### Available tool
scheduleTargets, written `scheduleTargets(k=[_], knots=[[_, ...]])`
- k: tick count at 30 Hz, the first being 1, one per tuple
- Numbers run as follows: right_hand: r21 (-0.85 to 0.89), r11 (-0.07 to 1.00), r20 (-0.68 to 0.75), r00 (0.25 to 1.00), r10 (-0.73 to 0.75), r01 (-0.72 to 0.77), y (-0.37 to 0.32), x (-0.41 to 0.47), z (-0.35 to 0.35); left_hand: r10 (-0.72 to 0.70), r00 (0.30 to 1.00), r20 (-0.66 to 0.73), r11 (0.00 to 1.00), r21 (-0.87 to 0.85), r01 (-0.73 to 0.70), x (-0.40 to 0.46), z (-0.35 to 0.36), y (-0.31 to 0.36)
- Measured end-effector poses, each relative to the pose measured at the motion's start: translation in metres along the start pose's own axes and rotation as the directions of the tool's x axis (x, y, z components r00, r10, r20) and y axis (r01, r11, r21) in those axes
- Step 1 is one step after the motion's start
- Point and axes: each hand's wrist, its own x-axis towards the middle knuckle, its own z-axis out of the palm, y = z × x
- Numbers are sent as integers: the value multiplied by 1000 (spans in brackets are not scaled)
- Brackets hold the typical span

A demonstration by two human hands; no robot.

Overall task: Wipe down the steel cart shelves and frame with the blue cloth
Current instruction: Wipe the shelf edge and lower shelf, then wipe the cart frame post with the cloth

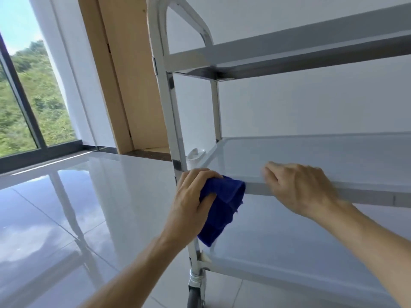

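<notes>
blue cloth [222, 207] is bunched in the left hand [195, 201], grip clamped on it with thumb over the front fold and fingers wrapped round the top; loose tail hangs below the grip and drapes down the front-left upright [175, 134] toward the bottom shelf [289, 258]. Cloth sits right at the corner where that upright meets the middle shelf [311, 156], pressed against the post and the shelf's front lip [367, 196], so I'd judge this is a frame/corner pass, wadded so the palm can push hard on a narrow tube. Right hand [298, 190] is just right of the grip, resting on the same front lip, fingers curled loosely over the edge, holding nothing, not shut tight; likely there to steady the cart, which is on a caster [195, 290] and would roll under wiping pressure. Above the grip: top shelf [289, 52] and curved push handle [178, 23]. Behind the grip, past the post, a small white object [195, 155] on the floor, too small to identify. Left of the grip: glossy tiled floor [66, 207], wooden panel [124, 74], window [26, 96]. Obstructions: shelf bracket at the corner and the right hand itself block a rightward sweep along the lip; hanging tail could snag on the lower corner joint
</notes>
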Motion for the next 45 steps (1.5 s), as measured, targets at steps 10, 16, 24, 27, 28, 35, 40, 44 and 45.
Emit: scheduleTargets(k=[10,16,24,27,28,35,40,44,45], knots=[[-75,997,-84,996,-2,-4,-10,-2,-1,-418,620,-664,887,-446,120,135,-113,16],[-41,999,-121,992,-26,21,-9,-2,-1,-331,790,-516,943,-149,298,166,-71,6],[-23,999,-119,992,-51,49,-3,2,-2,-438,731,-524,887,-120,445,111,-28,-20],[19,998,-144,988,-61,64,0,3,2,-500,725,-474,860,-177,478,72,-5,-31],[25,997,-150,987,-64,68,1,4,3,-533,716,-450,844,-217,491,65,-3,-35],[0,996,-188,978,-92,93,6,-1,3,-548,783,-294,813,-408,416,17,0,-50],[-25,994,-179,977,-113,110,9,-1,2,-594,763,-256,787,-381,485,-22,31,-53],[7,993,-170,978,-117,120,9,1,5,-655,705,-273,753,-312,579,-40,48,-63],[8,993,-172,978,-118,121,9,1,5,-676,680,-283,736,-300,607,-43,53,-65]])
